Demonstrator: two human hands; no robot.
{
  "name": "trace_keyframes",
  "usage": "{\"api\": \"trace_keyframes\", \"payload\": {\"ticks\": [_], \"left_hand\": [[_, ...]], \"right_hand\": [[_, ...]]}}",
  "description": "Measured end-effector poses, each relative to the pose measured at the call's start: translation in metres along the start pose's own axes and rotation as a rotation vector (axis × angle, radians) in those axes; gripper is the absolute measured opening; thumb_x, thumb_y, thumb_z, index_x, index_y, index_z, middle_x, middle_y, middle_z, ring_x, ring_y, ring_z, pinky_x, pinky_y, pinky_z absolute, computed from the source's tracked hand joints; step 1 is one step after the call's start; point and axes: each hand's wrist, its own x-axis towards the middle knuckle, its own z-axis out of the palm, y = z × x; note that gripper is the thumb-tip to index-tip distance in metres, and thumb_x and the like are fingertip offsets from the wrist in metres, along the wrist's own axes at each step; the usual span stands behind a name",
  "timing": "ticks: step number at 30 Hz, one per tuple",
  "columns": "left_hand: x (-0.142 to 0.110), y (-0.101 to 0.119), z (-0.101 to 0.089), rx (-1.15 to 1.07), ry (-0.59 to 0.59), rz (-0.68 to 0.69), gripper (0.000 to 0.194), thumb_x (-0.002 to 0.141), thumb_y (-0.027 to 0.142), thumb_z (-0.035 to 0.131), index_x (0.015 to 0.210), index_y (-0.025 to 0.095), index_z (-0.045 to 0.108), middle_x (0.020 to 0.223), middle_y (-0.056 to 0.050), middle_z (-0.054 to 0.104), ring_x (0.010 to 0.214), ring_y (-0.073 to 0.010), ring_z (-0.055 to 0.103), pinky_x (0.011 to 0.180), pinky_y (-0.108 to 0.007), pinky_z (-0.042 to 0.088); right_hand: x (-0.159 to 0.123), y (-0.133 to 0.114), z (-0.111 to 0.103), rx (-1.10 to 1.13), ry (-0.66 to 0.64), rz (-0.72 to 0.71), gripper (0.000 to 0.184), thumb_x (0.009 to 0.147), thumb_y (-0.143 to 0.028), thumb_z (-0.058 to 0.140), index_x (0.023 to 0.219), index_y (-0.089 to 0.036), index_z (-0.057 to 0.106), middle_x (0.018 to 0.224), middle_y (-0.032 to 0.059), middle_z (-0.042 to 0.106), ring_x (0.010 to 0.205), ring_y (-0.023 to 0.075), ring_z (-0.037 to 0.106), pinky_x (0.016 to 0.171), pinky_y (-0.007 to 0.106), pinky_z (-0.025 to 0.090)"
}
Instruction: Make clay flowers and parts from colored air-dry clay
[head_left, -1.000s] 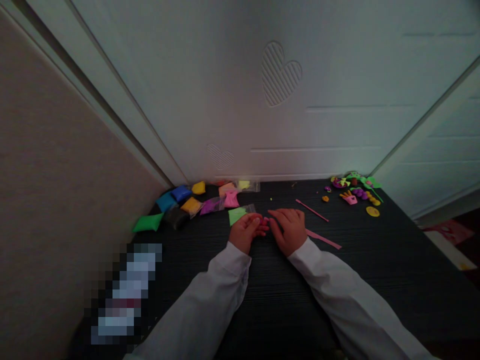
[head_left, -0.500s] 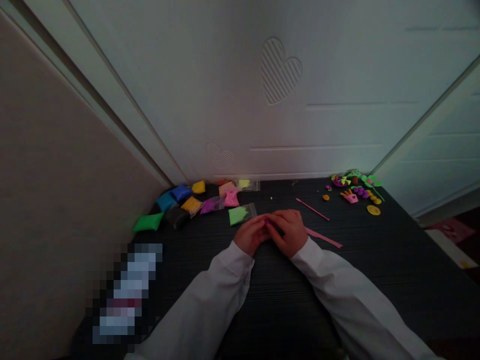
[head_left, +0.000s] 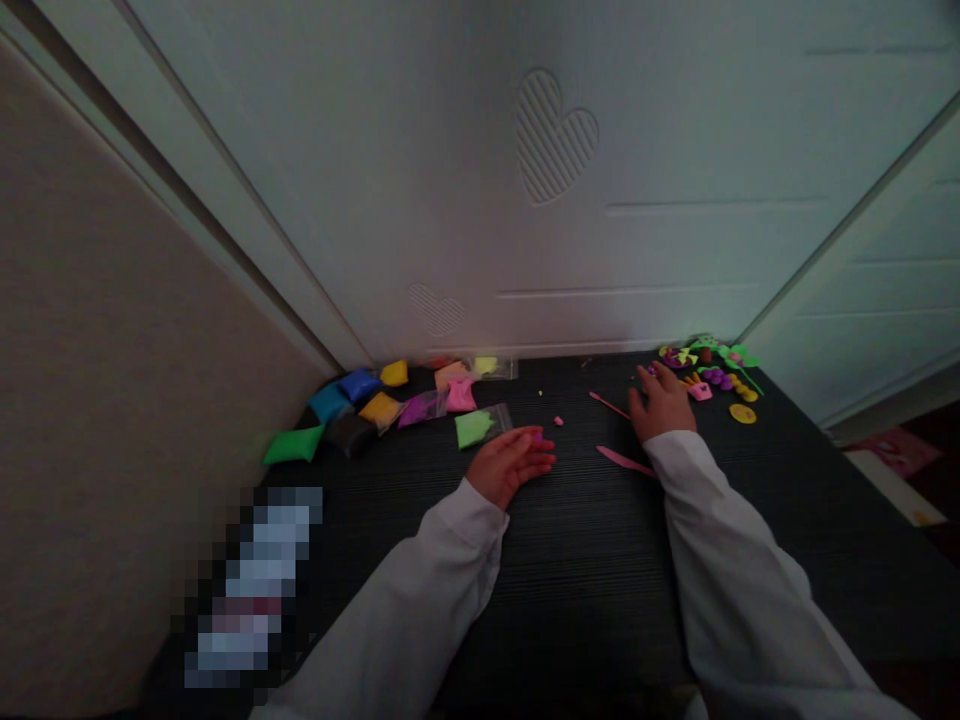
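My left hand point(head_left: 514, 463) is above the middle of the dark table, half turned up, with a small purple lump of clay point(head_left: 538, 437) held at its fingers by the thumb. Farther right, my right hand point(head_left: 663, 403) reaches palm down, fingers spread, over the far part of the table. A tiny purple clay piece point(head_left: 652, 370) shows at its fingertips, and I cannot see a grip on it. Under and beside that hand lie a thin pink stick tool point(head_left: 609, 404) and a pink clay knife point(head_left: 624, 460). Between the hands sits a small pink clay bit point(head_left: 558, 421).
Bags of coloured clay, such as a green one point(head_left: 295, 445) and a light green one point(head_left: 474, 429), lie at the back left. Several clay figures, a pink basket shape point(head_left: 701, 391) and a yellow disc point(head_left: 742, 414) are at the right. A white panel point(head_left: 450, 200) rises behind.
My hands have come apart. The right one has moved right and away to the small clay pieces, while the left stays in place with the purple lump. The pink bit is now visible.
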Motion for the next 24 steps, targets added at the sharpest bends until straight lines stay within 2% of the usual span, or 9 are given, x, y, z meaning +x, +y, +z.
{"api": "trace_keyframes", "payload": {"ticks": [2,5,10,13,14,15,19,21,24], "left_hand": [[0.0,0.0,0.001,0.015,-0.003,-0.003,0.023,0.071,0.021,0.055,0.092,0.012,0.054,0.08,-0.008,0.064,0.068,-0.0145,0.062,0.066,-0.027,0.048],[0.0,-0.001,0.001,0.027,-0.008,0.001,0.023,0.071,0.022,0.055,0.092,0.012,0.054,0.079,-0.008,0.064,0.067,-0.0143,0.061,0.065,-0.027,0.048],[0.0,0.0,0.001,0.032,-0.007,-0.007,0.023,0.071,0.022,0.055,0.091,0.012,0.055,0.078,-0.008,0.064,0.065,-0.0142,0.061,0.063,-0.027,0.048],[0.0,0.0,0.0,0.031,-0.018,-0.009,0.023,0.071,0.023,0.055,0.091,0.013,0.055,0.078,-0.008,0.064,0.064,-0.0142,0.061,0.062,-0.026,0.048],[0.0,0.0,-0.001,0.03,-0.021,-0.01,0.023,0.071,0.023,0.055,0.091,0.013,0.055,0.078,-0.008,0.064,0.064,-0.0143,0.061,0.062,-0.027,0.048],[0.001,-0.001,-0.001,0.029,-0.022,-0.01,0.023,0.071,0.023,0.055,0.091,0.013,0.055,0.078,-0.008,0.064,0.064,-0.0143,0.061,0.062,-0.027,0.048],[0.001,-0.001,-0.001,0.017,-0.022,-0.014,0.023,0.071,0.024,0.055,0.092,0.013,0.055,0.077,-0.008,0.064,0.064,-0.0147,0.061,0.062,-0.027,0.048],[0.001,-0.001,-0.001,0.006,-0.032,-0.016,0.024,0.07,0.024,0.056,0.092,0.013,0.055,0.076,-0.008,0.064,0.063,-0.015,0.061,0.062,-0.028,0.047],[0.001,-0.001,0.0,-0.006,-0.038,-0.019,0.023,0.07,0.023,0.056,0.091,0.013,0.055,0.076,-0.007,0.063,0.064,-0.0153,0.061,0.063,-0.029,0.047]], "right_hand": [[0.007,0.021,0.007,-0.049,-0.131,0.094,0.039,0.068,-0.019,0.048,0.106,-0.009,0.054,0.114,0.0165,0.048,0.104,0.0281,0.043,0.086,0.042,0.033],[0.01,0.035,0.012,-0.037,-0.175,0.128,0.032,0.068,-0.016,0.046,0.095,-0.011,0.06,0.096,0.0143,0.059,0.091,0.0245,0.052,0.08,0.037,0.039],[0.009,0.026,0.002,0.034,-0.127,0.18,0.031,0.073,-0.024,0.044,0.095,-0.011,0.06,0.092,0.0145,0.06,0.084,0.0237,0.055,0.074,0.037,0.042],[0.006,0.01,-0.008,0.143,-0.12,0.158,0.035,0.072,-0.029,0.047,0.101,-0.013,0.057,0.091,0.0105,0.06,0.078,0.0184,0.056,0.073,0.033,0.044],[0.004,0.002,-0.011,0.22,-0.125,0.148,0.035,0.072,-0.031,0.048,0.101,-0.015,0.057,0.09,0.0088,0.06,0.075,0.0159,0.057,0.071,0.031,0.045],[0.001,-0.007,-0.015,0.473,-0.162,0.169,0.035,0.07,-0.032,0.052,0.099,-0.015,0.058,0.09,0.0082,0.06,0.074,0.0154,0.057,0.07,0.031,0.046],[-0.017,-0.048,-0.034,1.318,-0.534,0.275,0.031,0.06,-0.027,0.066,0.089,-0.024,0.06,0.071,-0.0021,0.061,0.06,0.0082,0.056,0.059,0.023,0.046],[-0.026,-0.065,-0.044,1.536,-0.71,0.302,0.031,0.058,-0.023,0.068,0.088,-0.026,0.061,0.078,-0.0022,0.063,0.067,0.0081,0.059,0.061,0.021,0.047],[-0.036,-0.079,-0.055,1.677,-0.88,0.327,0.027,0.063,-0.025,0.065,0.089,-0.026,0.062,0.094,0.0005,0.062,0.078,0.0105,0.06,0.067,0.022,0.05]]}}
